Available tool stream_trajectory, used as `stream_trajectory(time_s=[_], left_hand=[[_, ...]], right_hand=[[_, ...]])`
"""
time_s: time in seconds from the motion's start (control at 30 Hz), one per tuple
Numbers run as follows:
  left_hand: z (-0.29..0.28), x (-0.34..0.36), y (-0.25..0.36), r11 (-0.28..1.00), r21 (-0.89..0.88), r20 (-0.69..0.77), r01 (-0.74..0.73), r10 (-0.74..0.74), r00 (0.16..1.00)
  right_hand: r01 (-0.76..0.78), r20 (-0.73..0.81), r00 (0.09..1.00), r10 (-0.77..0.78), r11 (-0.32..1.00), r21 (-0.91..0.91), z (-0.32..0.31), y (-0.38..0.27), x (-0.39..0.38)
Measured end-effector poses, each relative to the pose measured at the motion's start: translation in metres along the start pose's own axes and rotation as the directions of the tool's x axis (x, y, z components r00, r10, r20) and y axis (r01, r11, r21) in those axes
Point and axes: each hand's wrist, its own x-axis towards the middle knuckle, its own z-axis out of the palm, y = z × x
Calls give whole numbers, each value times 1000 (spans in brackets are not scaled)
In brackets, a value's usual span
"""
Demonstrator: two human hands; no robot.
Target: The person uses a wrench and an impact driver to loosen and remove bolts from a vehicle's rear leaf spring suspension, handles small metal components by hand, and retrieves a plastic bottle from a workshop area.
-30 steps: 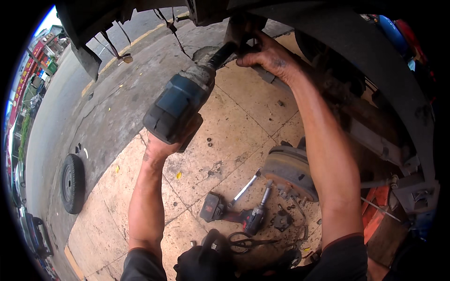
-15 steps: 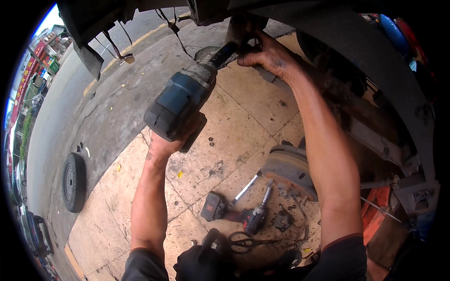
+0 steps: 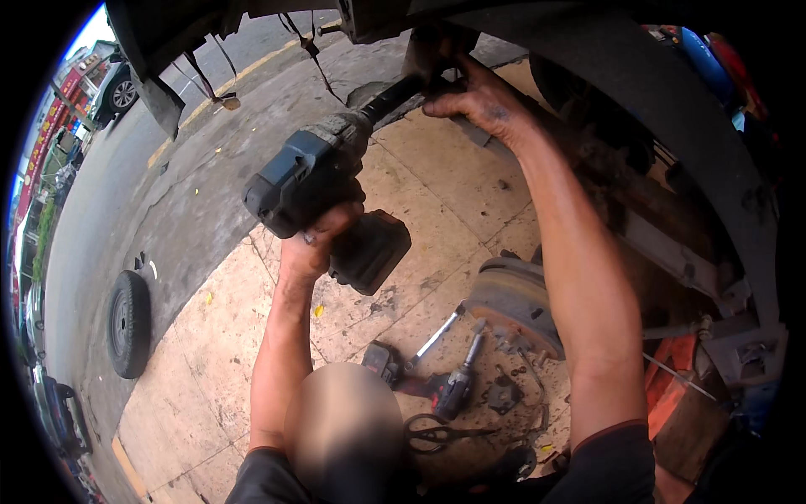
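Observation:
My left hand (image 3: 334,225) is wrapped round the grip of a large cordless impact wrench (image 3: 306,172), blue and black with a grey nose. A black battery sits below the grip. The tool points up and to the right, its dark socket (image 3: 395,97) reaching a dark metal part (image 3: 426,55) under the vehicle. Beside the socket's tip is my right hand (image 3: 487,101), fingers curled at that metal part and thumb close to the socket. What these fingers hold is lost in shadow.
On the tiled floor lie a brake drum (image 3: 512,298), a smaller cordless impact wrench (image 3: 445,393), a spanner (image 3: 435,338) and black-handled scissors (image 3: 432,434). A spare wheel (image 3: 128,323) stands at left. The vehicle's dark wheel arch (image 3: 697,126) curves overhead and right, above an orange support (image 3: 672,378).
The large impact wrench has rolled and shifted slightly left, bringing its battery into fuller view on the right. My left wrist turned with it. My right hand barely moved. A car has appeared on the road.

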Motion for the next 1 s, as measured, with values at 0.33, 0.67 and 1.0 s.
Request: stream_trajectory(time_s=[0.33, 0.67, 1.0], left_hand=[[11, -24, 21, 975, -210, -65, 75, -90, 994], [-67, -123, 4, 883, -169, 27, 438, -440, 897], [-124, -252, -105, 622, -40, -77, 782, -782, 618]], right_hand=[[100, 12, 995, -100, 994, -36, 1, -4, -3], [-46, -55, 998, 36, 979, -200, 7, 0, -15], [-74, -131, 989, 73, 997, -9, 27, 9, -13]])
